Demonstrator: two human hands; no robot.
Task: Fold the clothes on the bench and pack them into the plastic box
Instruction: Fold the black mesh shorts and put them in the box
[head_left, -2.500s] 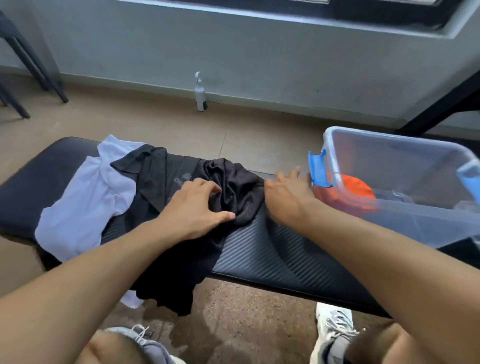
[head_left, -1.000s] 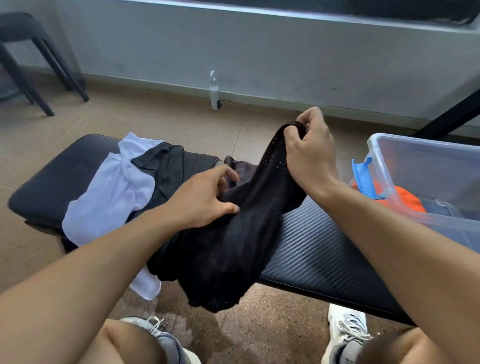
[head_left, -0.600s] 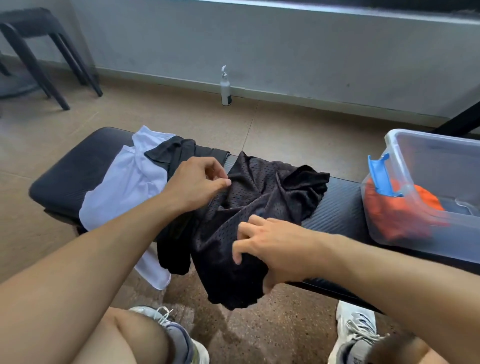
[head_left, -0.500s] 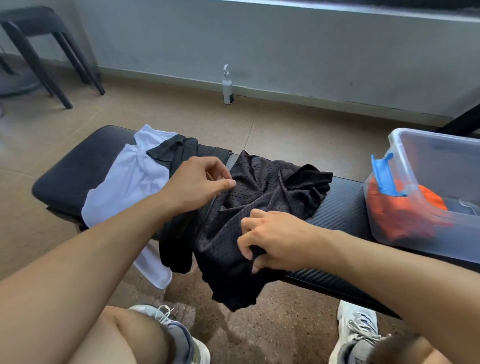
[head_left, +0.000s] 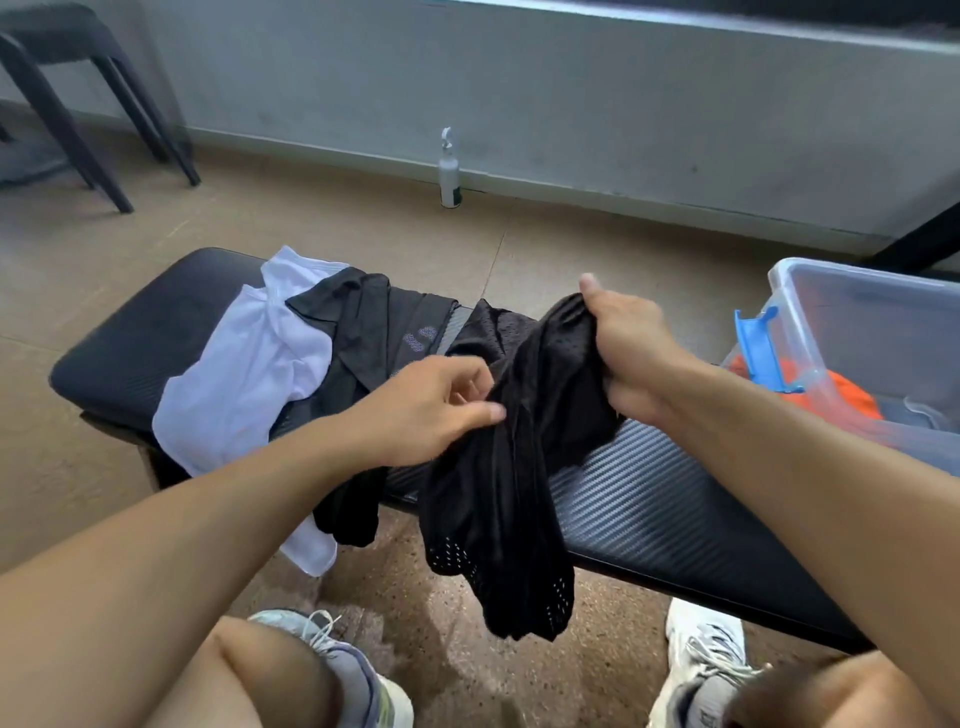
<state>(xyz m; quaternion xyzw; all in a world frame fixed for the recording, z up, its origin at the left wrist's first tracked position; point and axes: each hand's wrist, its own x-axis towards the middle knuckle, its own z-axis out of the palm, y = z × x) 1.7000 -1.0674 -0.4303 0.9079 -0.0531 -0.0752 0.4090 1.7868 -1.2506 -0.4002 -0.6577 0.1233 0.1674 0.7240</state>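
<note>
While the right hand (head_left: 631, 353) clutches the bunched black mesh garment (head_left: 511, 467) above the bench (head_left: 675, 514), the left hand (head_left: 431, 410) pinches its fabric, plastic box (head_left: 852, 312) alongside.

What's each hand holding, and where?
Right hand grips the black mesh garment by its bunched top edge; left hand pinches a fold below.

mesh garment (head_left: 498, 467): black, perforated
shirt (head_left: 249, 374): white
bench (head_left: 649, 499): black, ribbed
box latch (head_left: 761, 348): blue
folded cloth (head_left: 831, 395): orange
</note>
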